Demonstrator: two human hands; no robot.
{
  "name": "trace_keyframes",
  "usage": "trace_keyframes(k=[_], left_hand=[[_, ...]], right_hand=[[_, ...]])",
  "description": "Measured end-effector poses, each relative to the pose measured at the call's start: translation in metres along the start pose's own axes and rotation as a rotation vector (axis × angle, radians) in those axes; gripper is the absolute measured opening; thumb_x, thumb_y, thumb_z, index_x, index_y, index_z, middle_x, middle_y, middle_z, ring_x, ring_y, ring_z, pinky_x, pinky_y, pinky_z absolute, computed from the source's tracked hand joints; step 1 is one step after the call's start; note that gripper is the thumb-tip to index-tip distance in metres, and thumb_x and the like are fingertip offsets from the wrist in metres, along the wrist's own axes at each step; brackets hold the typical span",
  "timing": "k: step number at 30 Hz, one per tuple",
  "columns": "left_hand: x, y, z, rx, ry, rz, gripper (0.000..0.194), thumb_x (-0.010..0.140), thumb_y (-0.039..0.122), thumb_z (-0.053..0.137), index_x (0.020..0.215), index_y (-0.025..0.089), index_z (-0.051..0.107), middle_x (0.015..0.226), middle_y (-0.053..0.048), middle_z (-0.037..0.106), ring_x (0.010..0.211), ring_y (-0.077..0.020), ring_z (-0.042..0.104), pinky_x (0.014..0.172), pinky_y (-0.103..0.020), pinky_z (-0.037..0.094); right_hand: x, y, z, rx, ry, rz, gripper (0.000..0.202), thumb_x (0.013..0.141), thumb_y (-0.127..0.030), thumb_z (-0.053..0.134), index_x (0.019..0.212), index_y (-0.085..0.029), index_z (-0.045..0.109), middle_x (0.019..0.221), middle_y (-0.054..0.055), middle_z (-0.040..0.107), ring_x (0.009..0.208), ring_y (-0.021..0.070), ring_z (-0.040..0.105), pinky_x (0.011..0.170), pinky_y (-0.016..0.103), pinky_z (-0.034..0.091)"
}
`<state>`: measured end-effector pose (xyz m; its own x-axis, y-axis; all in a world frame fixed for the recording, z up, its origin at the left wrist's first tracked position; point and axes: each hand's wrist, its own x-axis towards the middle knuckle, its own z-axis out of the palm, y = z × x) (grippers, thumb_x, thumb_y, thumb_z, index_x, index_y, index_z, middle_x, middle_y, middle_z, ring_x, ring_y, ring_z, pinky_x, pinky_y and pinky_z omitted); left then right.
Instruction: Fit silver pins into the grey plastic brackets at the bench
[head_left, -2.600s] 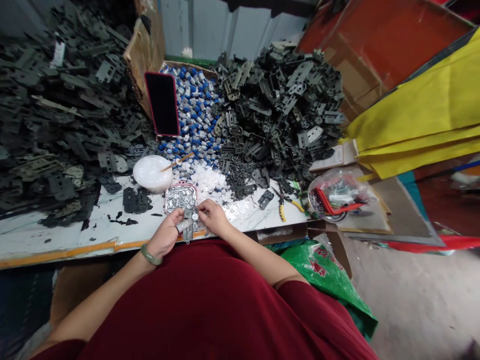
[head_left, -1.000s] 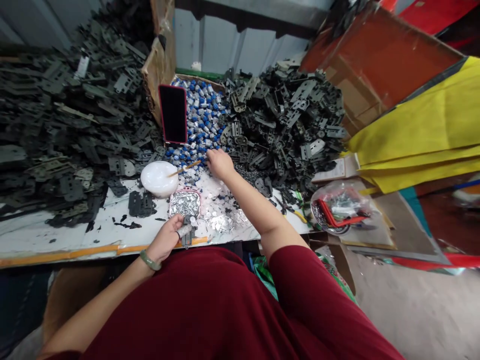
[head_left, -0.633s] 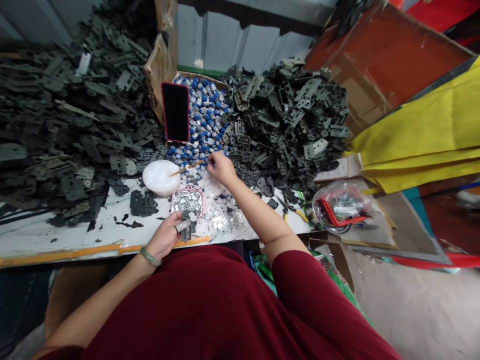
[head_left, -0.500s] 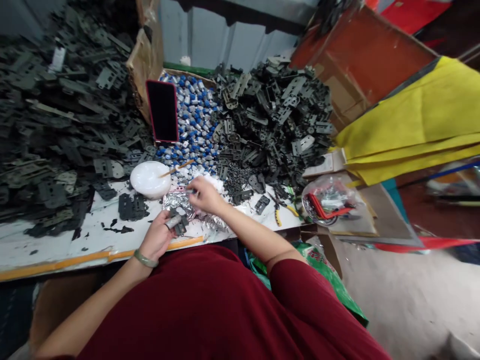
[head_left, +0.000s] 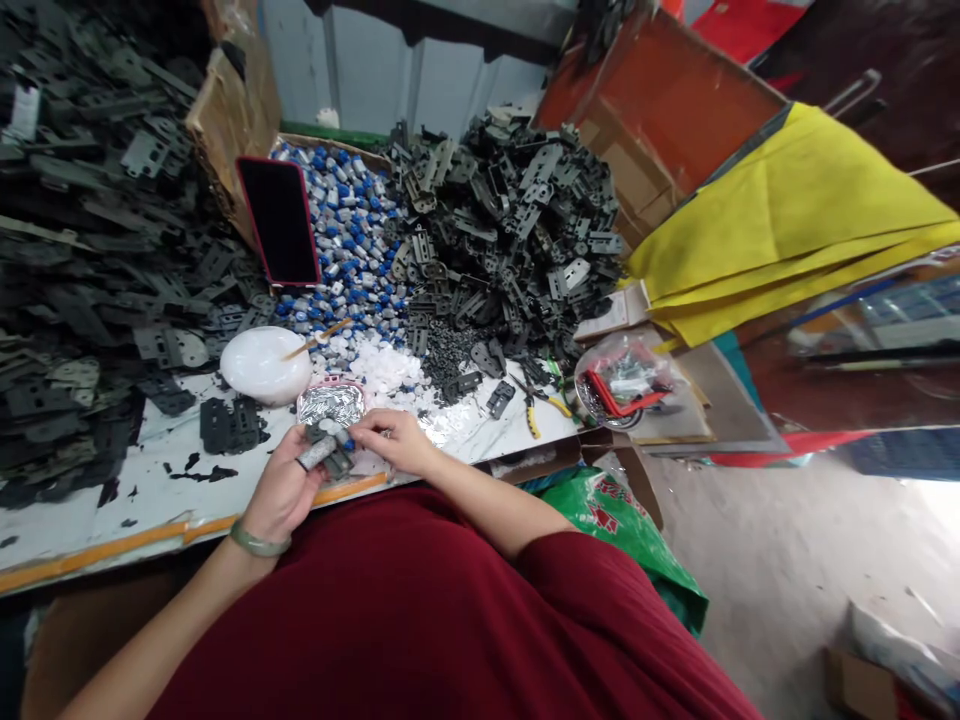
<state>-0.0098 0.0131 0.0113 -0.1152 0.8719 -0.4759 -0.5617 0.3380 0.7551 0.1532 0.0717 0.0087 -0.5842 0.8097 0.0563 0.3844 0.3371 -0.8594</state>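
Observation:
My left hand [head_left: 283, 487] is closed around a dark grey plastic part [head_left: 341, 462], holding it just above the table's front edge. A silver cylinder [head_left: 317, 453] lies across that part by my left fingers. My right hand [head_left: 396, 441] meets the part from the right, thumb and fingertips pinched on a small blue-and-silver piece [head_left: 342, 437] at its upper side. Just behind the hands is a pink-rimmed tray [head_left: 298, 408] of shiny silver bits. A white bowl [head_left: 259, 375] with a brown stick [head_left: 319, 340] across its rim stands to the left.
Dark plastic parts are heaped at left [head_left: 90, 260] and back right [head_left: 510, 220]. Between them lie many blue-and-silver pieces [head_left: 349, 220], with a phone [head_left: 279, 222] propped in front. White bits [head_left: 386, 368], yellow-handled pliers [head_left: 532, 418] and a bag of small items [head_left: 626, 380] are further right.
My right hand has come from above the silver bits down to the part in my left hand, now pinching a small piece there. The camera view has shifted right.

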Motion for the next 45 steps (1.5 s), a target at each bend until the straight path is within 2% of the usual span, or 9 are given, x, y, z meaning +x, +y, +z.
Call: trace_keyframes(k=[2, 7, 12, 15, 18, 23, 28, 36, 45], left_hand=[[0.002, -0.001, -0.001, 0.03, -0.068, -0.057, 0.033, 0.059, 0.023, 0.078, 0.084, 0.018, 0.057, 0.072, 0.001, 0.066, 0.059, -0.0109, 0.059, 0.052, -0.02, 0.047], [0.006, -0.009, -0.003, 0.034, -0.08, -0.137, 0.031, 0.059, 0.019, 0.078, 0.084, 0.016, 0.059, 0.071, 0.001, 0.067, 0.061, -0.0107, 0.061, 0.059, -0.021, 0.052], [0.005, -0.015, -0.005, 0.018, -0.065, -0.158, 0.032, 0.057, 0.019, 0.079, 0.08, 0.016, 0.058, 0.069, 0.001, 0.066, 0.057, -0.0096, 0.059, 0.051, -0.018, 0.049], [0.004, -0.014, -0.004, 0.026, -0.063, -0.153, 0.034, 0.056, 0.021, 0.08, 0.08, 0.016, 0.057, 0.068, 0.001, 0.066, 0.054, -0.0097, 0.058, 0.048, -0.019, 0.047], [0.004, -0.012, 0.0, 0.059, -0.063, -0.156, 0.034, 0.056, 0.023, 0.08, 0.079, 0.017, 0.055, 0.066, 0.002, 0.065, 0.054, -0.0104, 0.058, 0.049, -0.02, 0.047], [0.008, -0.014, 0.01, 0.117, -0.064, -0.122, 0.035, 0.054, 0.022, 0.08, 0.079, 0.016, 0.057, 0.063, 0.003, 0.064, 0.054, -0.0098, 0.057, 0.052, -0.02, 0.045], [0.009, -0.014, 0.011, 0.133, -0.081, -0.031, 0.031, 0.055, 0.017, 0.075, 0.082, 0.016, 0.06, 0.073, 0.001, 0.067, 0.065, -0.0116, 0.06, 0.063, -0.022, 0.046], [0.004, -0.008, 0.006, 0.197, -0.041, 0.04, 0.027, 0.054, 0.018, 0.071, 0.079, 0.016, 0.062, 0.076, -0.002, 0.069, 0.074, -0.0164, 0.063, 0.066, -0.026, 0.046], [0.001, -0.004, 0.001, 0.247, -0.034, 0.04, 0.027, 0.052, 0.024, 0.076, 0.075, 0.016, 0.064, 0.075, -0.003, 0.071, 0.075, -0.0182, 0.064, 0.067, -0.027, 0.047]], right_hand=[[0.002, 0.016, -0.033, -0.115, -0.07, -0.025, 0.014, 0.087, -0.024, 0.057, 0.086, -0.019, 0.069, 0.086, 0.001, 0.069, 0.082, 0.0134, 0.063, 0.077, 0.024, 0.047], [0.014, 0.059, -0.127, -0.739, 0.159, 0.277, 0.014, 0.084, -0.015, 0.057, 0.088, -0.019, 0.07, 0.092, 0.008, 0.064, 0.089, 0.0208, 0.058, 0.077, 0.03, 0.044], [0.016, 0.073, -0.154, -0.987, -0.089, 0.292, 0.012, 0.084, -0.014, 0.057, 0.089, -0.017, 0.067, 0.097, 0.012, 0.062, 0.093, 0.0223, 0.054, 0.074, 0.029, 0.04], [0.015, 0.071, -0.152, -0.966, -0.109, 0.305, 0.012, 0.085, -0.014, 0.053, 0.087, -0.016, 0.065, 0.097, 0.012, 0.062, 0.093, 0.0213, 0.054, 0.075, 0.028, 0.039], [0.015, 0.065, -0.14, -0.732, 0.028, 0.325, 0.011, 0.086, -0.015, 0.052, 0.088, -0.016, 0.063, 0.09, 0.008, 0.065, 0.085, 0.0184, 0.056, 0.074, 0.027, 0.04], [0.016, 0.037, -0.077, -0.207, 0.086, 0.013, 0.016, 0.084, -0.015, 0.049, 0.085, -0.018, 0.064, 0.083, 0.003, 0.065, 0.078, 0.014, 0.058, 0.073, 0.025, 0.044], [0.021, 0.009, -0.024, -0.165, 0.034, -0.199, 0.009, 0.079, -0.016, 0.056, 0.083, -0.017, 0.065, 0.083, 0.005, 0.062, 0.081, 0.0156, 0.057, 0.076, 0.027, 0.045], [0.029, -0.002, -0.011, 0.203, -0.086, 0.132, 0.01, 0.085, -0.025, 0.051, 0.08, -0.017, 0.054, 0.075, -0.001, 0.059, 0.066, 0.0111, 0.054, 0.066, 0.023, 0.043], [0.026, -0.016, -0.008, -0.092, -0.214, 0.073, 0.007, 0.086, -0.018, 0.047, 0.08, -0.018, 0.051, 0.075, 0.0, 0.057, 0.07, 0.0118, 0.05, 0.068, 0.022, 0.037]])
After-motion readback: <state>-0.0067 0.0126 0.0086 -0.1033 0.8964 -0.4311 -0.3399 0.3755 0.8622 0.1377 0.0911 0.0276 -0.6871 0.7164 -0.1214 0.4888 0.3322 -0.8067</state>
